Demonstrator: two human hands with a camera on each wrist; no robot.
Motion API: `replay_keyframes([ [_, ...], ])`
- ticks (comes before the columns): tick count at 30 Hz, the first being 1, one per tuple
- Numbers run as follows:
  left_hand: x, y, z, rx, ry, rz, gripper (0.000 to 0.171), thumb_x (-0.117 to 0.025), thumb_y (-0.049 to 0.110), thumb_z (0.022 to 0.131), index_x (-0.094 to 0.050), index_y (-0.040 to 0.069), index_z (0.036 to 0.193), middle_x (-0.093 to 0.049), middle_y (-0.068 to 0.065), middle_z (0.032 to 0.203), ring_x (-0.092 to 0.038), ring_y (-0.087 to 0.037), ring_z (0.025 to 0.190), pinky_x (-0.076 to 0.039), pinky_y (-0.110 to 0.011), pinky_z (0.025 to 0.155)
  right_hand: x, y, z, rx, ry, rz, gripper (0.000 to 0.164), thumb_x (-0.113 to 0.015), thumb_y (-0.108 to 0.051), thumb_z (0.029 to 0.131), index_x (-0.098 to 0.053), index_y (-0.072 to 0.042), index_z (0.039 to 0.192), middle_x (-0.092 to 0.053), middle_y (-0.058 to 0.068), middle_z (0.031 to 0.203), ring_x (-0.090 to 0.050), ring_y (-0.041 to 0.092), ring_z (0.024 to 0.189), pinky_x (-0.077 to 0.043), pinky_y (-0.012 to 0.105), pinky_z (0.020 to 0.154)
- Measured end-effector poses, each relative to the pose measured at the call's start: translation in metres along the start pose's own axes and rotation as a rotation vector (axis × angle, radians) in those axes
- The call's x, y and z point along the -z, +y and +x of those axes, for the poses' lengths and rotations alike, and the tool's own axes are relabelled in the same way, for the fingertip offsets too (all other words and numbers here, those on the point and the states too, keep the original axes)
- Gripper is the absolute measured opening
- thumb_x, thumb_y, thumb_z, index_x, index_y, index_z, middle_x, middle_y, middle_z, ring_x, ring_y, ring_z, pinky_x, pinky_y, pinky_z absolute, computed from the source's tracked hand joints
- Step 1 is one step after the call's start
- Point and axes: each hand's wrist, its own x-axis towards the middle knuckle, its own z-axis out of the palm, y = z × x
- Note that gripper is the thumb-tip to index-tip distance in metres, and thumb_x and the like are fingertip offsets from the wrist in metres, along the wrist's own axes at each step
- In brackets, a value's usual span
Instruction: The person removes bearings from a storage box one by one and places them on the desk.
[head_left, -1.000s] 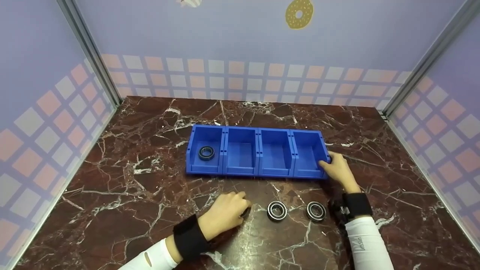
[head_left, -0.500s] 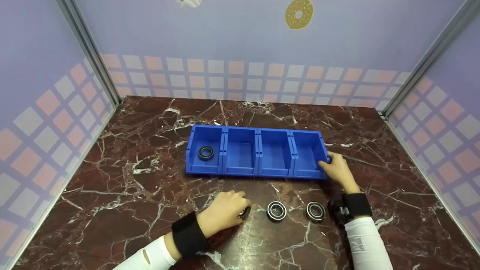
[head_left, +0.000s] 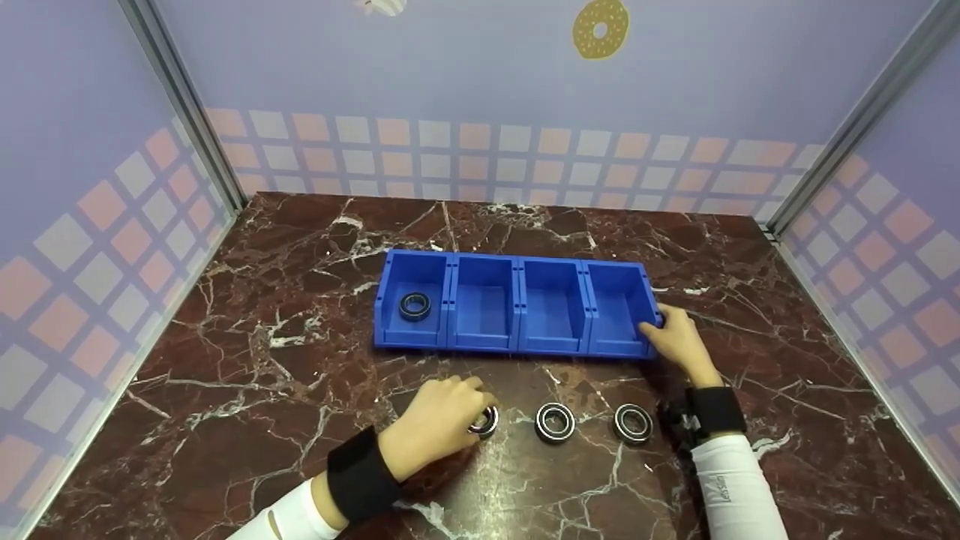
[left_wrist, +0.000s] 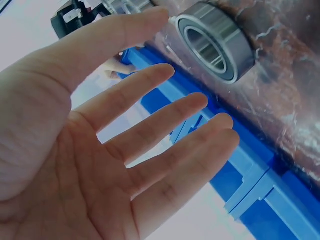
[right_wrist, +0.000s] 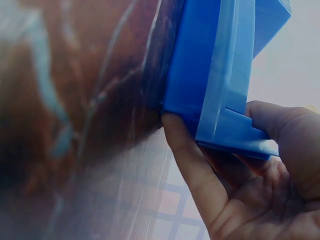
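My left hand point(head_left: 439, 420) is beside a metal ball bearing point(head_left: 492, 427) on the table. In the left wrist view its fingers are spread and lightly bent, with the bearing point(left_wrist: 236, 46) just beyond the thumb tip; whether they touch is unclear. My right hand point(head_left: 675, 337) grips the right end wall of a row of joined blue bins point(head_left: 480, 342). In the right wrist view the thumb lies over the bin's point(right_wrist: 192, 65) edge, and the fingers are on the outer side. A dark bearing point(head_left: 415, 317) lies flat in the leftmost compartment.
Two more bearings, one in the middle point(head_left: 555, 438) and one further right point(head_left: 633, 439), lie flat in front of the bins. The reddish marble table point(head_left: 247, 450) is enclosed by patterned panels point(head_left: 480, 75) at the back and sides.
My left hand has drawn slightly left, uncovering more of the bearing beside its fingers. The right hand has kept its grip on the bins, which have not moved.
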Motion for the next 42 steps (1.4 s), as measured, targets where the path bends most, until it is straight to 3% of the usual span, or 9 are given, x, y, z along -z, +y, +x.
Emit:
replay_keyframes([
  [13,0.014,-0.008,-0.004,0.082,0.062,0.003,0.042,-0.081,0.028,0.066,-0.069,0.016,0.104,-0.064,-0.005,0.101,-0.061,-0.021,0.076,-0.050,-0.031,0.054,0.000,0.000,0.000,0.009,-0.004,-0.002,0.035,-0.058,-0.006,0.083,-0.058,0.009,0.115,-0.064,0.026,0.099,-0.061,0.034,0.086,-0.047,0.047,0.077],
  [21,0.022,-0.023,-0.006,0.132,0.146,-0.040,0.042,-0.081,0.020,0.066,-0.069,0.015,0.106,-0.065,-0.005,0.099,-0.060,-0.024,0.074,-0.048,-0.034,0.051,-0.001,0.001,0.000,0.012,0.006,0.009,0.032,-0.058,-0.005,0.083,-0.059,0.010,0.111,-0.065,0.024,0.096,-0.060,0.031,0.083,-0.047,0.044,0.075],
  [30,0.037,-0.038,-0.005,0.195,0.194,-0.086,0.043,-0.080,0.024,0.069,-0.068,0.014,0.109,-0.064,-0.006,0.107,-0.063,-0.027,0.083,-0.051,-0.040,0.057,0.000,0.000,0.001,0.014,0.003,0.007,0.033,-0.058,-0.005,0.083,-0.059,0.010,0.113,-0.064,0.026,0.098,-0.060,0.032,0.084,-0.047,0.046,0.075],
  [42,0.039,-0.061,0.001,0.242,0.248,-0.098,0.042,-0.080,0.026,0.070,-0.069,0.016,0.109,-0.064,-0.001,0.105,-0.063,-0.022,0.086,-0.051,-0.039,0.057,0.000,0.001,0.000,0.001,0.001,0.004,0.036,-0.057,-0.005,0.083,-0.058,0.009,0.116,-0.064,0.026,0.098,-0.061,0.032,0.083,-0.048,0.046,0.074],
])
